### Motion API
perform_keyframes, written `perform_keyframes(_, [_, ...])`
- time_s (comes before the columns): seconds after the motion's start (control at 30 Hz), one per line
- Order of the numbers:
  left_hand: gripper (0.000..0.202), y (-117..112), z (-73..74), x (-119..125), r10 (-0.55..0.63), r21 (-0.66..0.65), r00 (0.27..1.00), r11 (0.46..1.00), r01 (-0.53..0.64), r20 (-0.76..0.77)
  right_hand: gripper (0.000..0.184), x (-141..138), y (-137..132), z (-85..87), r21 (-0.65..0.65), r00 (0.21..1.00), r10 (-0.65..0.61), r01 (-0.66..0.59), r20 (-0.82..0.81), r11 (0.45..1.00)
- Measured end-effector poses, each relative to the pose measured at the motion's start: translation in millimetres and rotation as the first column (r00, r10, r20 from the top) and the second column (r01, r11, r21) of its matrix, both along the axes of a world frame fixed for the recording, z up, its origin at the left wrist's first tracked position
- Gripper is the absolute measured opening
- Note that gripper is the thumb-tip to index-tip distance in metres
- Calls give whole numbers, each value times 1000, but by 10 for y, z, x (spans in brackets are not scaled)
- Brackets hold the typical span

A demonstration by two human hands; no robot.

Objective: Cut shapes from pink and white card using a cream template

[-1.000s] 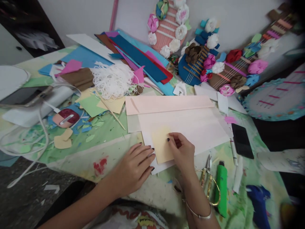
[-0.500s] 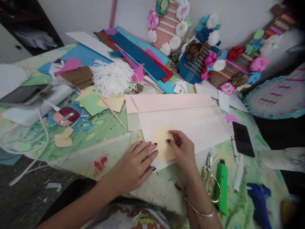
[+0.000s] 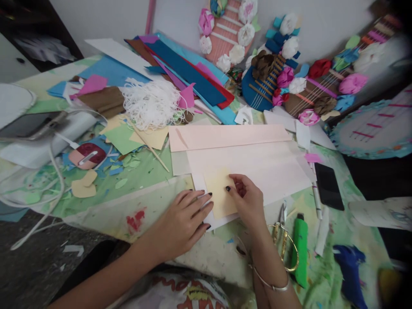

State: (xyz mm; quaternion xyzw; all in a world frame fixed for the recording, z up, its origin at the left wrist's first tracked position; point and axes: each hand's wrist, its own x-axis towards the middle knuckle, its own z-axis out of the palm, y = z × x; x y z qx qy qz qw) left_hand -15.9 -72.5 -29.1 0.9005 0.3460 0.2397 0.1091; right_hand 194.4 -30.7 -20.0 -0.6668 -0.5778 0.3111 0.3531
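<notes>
the left hand [image 3: 188, 223] lies with fingers extended beside the yellow paper [image 3: 219, 201]; the right hand [image 3: 248, 201] curls over it, grip unclear. it seems light, easily creased: better hold edges.

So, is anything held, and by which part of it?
The right grip touches the pale yellow rectangular paper sheet near its right edge; whether it's pinched can't be told. The left grip holds nothing.

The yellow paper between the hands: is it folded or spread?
Spread: the yellow paper lies flat on the white sheet, no fold showing; the part behind the right hand is hidden.
</notes>
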Motion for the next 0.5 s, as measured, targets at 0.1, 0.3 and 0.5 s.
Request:
perform_keyframes(0.1, [39,4,-4,-4,3,-1,1000,1000,-3,11,30,6,3,-6,13,1000,-1,1,20,1000])
perform_keyframes(0.3, [40,30,-9,-5,7,-28,1000,1000,-6,9,23,14,5,2,53,999,11,-13,48,998])
perform_keyframes(0.5, [40,34,-28,-5,3,-34,1000,999,-3,13,18,16,7,9,78,998,30,-34,55,996])
